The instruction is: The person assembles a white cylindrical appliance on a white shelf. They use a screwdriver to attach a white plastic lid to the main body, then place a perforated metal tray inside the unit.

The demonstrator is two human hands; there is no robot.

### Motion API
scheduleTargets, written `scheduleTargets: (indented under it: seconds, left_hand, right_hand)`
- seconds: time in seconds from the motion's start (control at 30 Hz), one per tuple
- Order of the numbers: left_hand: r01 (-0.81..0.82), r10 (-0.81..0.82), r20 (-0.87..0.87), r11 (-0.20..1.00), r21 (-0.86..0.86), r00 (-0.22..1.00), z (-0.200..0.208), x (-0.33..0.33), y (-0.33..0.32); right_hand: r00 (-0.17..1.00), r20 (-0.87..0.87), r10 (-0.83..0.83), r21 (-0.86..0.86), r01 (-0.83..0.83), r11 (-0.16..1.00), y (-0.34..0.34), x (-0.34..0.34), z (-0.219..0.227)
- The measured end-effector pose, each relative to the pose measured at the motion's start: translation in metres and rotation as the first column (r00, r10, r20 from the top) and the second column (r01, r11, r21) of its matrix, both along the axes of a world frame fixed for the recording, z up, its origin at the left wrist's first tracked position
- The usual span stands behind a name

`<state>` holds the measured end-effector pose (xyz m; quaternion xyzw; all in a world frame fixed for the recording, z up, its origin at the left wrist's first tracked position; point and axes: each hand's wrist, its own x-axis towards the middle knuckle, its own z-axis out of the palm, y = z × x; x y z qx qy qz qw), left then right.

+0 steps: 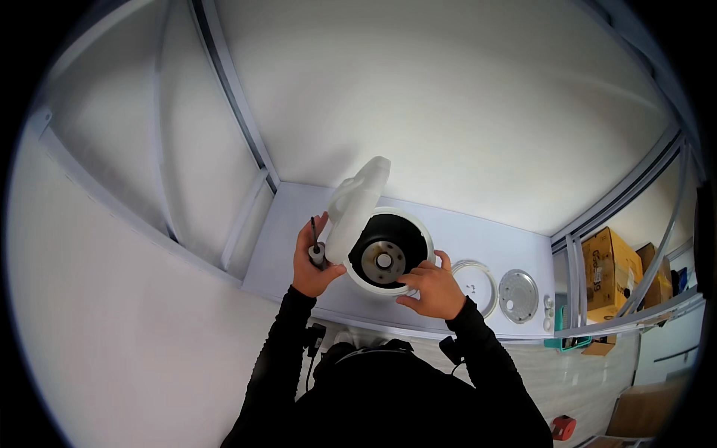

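I seem to be in a workshop: a metal-framed bench beneath my hands, cardboard boxes well right of them.

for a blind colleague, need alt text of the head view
A person's right hand touches a round white cooker whose white lid stands raised; the left hand holds a grey-handled screwdriver. To the right lie a thin white ring and a silver metal disc.

The cooker opens upward, its raised lid blocking the left.
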<state>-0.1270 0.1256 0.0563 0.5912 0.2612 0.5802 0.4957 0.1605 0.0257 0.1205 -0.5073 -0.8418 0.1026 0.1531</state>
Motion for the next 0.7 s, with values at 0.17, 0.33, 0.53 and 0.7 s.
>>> scheduleTargets:
  seconds: [0.17, 0.33, 0.53, 0.7]
  left_hand:
    - [0.095, -0.090, 0.065, 0.993, -0.071, 0.994, 0.003, 0.012, 0.015]
    - [0.173, -0.165, 0.069, 0.978, -0.119, 0.984, -0.016, 0.013, 0.040]
    - [0.156, -0.133, 0.140, 0.973, -0.170, 0.981, -0.038, 0.017, 0.066]
    - [0.175, -0.143, 0.185, 0.969, -0.173, 0.972, -0.041, 0.021, 0.081]
  right_hand:
    - [0.996, -0.067, 0.063, -0.062, -0.067, 0.996, -0.012, 0.002, 0.003]
    - [0.985, -0.161, 0.068, -0.132, -0.090, 0.987, -0.017, -0.007, 0.005]
    - [0.983, -0.182, 0.021, -0.123, -0.043, 0.992, -0.019, -0.014, 0.002]
    - [0.983, -0.177, -0.053, -0.157, 0.025, 0.987, -0.020, -0.018, 0.003]
